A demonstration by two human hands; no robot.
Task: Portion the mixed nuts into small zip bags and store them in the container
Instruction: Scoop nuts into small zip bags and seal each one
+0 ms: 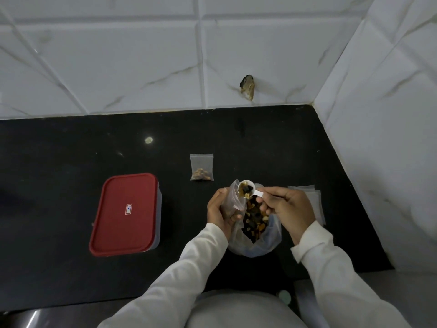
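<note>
Here, right hand (287, 207) around loaded scoop (253, 191).

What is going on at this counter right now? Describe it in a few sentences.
A person is portioning nuts. The right hand holds a white scoop loaded with nuts, just above the large open bag of mixed nuts. The left hand grips what looks like a small zip bag beside the scoop. One filled zip bag lies on the black counter beyond. The red-lidded container sits closed on the left, and empty bags lie on the right.
</note>
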